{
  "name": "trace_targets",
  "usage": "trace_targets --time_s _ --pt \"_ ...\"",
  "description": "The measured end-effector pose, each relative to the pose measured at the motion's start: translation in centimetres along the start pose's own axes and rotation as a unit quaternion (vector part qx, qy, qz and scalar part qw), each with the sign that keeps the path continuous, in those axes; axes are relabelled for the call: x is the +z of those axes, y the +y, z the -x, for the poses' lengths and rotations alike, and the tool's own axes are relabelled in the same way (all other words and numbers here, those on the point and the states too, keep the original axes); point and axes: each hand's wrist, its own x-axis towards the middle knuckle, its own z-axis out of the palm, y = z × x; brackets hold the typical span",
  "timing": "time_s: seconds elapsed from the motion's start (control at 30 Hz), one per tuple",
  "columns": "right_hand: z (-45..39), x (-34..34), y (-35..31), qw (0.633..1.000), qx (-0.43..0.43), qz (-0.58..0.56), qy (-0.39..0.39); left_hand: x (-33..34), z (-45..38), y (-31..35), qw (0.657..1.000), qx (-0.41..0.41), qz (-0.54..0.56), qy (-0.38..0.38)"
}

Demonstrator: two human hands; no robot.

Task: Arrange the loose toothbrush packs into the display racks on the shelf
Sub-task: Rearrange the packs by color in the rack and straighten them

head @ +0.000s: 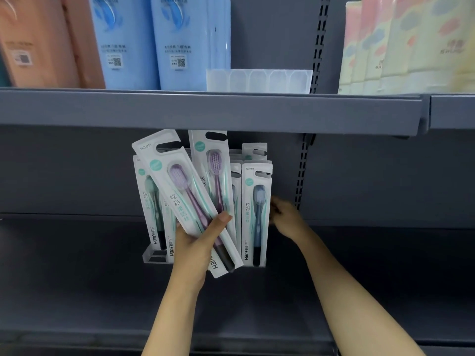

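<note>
Two purple toothbrush packs point(195, 199) were fanned in the left hand point(191, 249), thumb and fingers pinching their lower ends in front of the clear display rack point(154, 255); the right hand point(286, 218) reached beside the blue pack point(255, 214) standing in the rack, its fingers curled, whether gripping I could not tell; the packs looked light, stiff-carded and slick, best pinched by the edges.
</note>
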Motion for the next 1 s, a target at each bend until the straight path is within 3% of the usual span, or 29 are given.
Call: trace_targets --time_s 1.0 --pt "0.6 0.7 1.2 0.998 -0.015 0.059 -0.009 -0.4 -0.6 -0.4 1.000 0.012 0.009 0.009"
